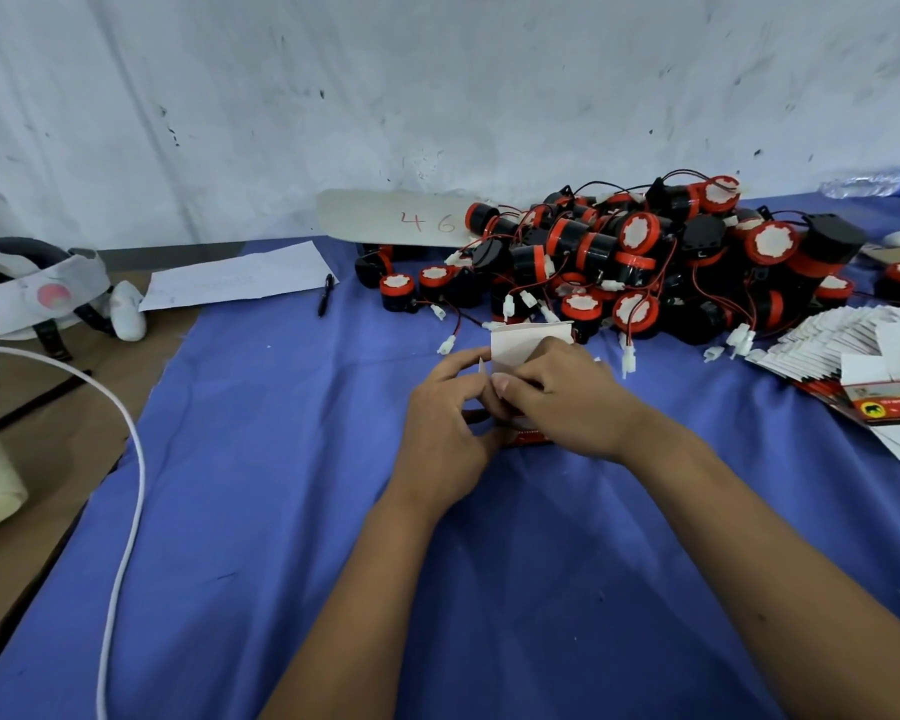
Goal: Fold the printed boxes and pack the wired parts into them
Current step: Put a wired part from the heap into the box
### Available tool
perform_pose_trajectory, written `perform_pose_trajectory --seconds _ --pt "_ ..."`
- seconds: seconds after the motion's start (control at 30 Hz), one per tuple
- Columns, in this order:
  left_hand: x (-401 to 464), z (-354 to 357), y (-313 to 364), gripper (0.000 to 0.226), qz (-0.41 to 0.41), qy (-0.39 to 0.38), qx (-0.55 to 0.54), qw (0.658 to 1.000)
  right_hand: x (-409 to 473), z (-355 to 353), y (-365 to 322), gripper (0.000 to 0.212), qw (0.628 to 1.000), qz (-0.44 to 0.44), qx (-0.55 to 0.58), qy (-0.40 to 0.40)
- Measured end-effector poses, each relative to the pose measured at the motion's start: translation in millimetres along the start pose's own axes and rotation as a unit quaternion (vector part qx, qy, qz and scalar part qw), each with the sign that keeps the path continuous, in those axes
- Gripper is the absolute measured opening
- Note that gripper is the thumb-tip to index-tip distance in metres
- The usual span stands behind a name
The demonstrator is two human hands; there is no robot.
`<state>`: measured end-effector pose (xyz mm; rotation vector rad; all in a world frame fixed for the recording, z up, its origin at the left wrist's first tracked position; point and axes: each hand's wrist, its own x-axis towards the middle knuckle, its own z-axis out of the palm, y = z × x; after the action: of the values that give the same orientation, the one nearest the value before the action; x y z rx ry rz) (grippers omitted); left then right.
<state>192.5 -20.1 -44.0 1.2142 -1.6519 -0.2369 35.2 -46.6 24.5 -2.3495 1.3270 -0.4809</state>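
Two bare hands meet over a small white cardboard box with red print (528, 343) at the middle of the blue cloth-covered work surface (292, 511). The left hand (445, 407) has its fingers curled round the near left side of the box, and the right hand (567, 394) lies over the box's right side with its fingers bent onto the card, pressing a flap; how the fingertips underneath are placed cannot be made out. A white flap of the box stands up behind the hands. Just beyond it lies a large heap of black and red round parts with thin red and black wires and white plug connectors (640, 257), spread along the foot of the scuffed white wall (437, 85). To the right, a fanned stack of flat, unfolded white and red printed boxes (842, 350) rests on the cloth. Farther left sit a black pen (326, 295) beside a white paper sheet (240, 275), and a white cable (131, 459) loops across the cloth's left edge.
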Motion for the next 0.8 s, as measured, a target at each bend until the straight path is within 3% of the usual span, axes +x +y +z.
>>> perform_pose_trajectory --seconds 0.47,0.8 --pt "-2 -1 5 0.046 -0.055 -0.019 -0.054 0.997 -3 -3 8 0.027 0.999 -0.015 0.017 -0.027" --pt "-1 -1 10 0.045 -0.083 -0.022 -0.096 0.992 -5 12 6 0.005 0.996 0.015 0.028 0.087"
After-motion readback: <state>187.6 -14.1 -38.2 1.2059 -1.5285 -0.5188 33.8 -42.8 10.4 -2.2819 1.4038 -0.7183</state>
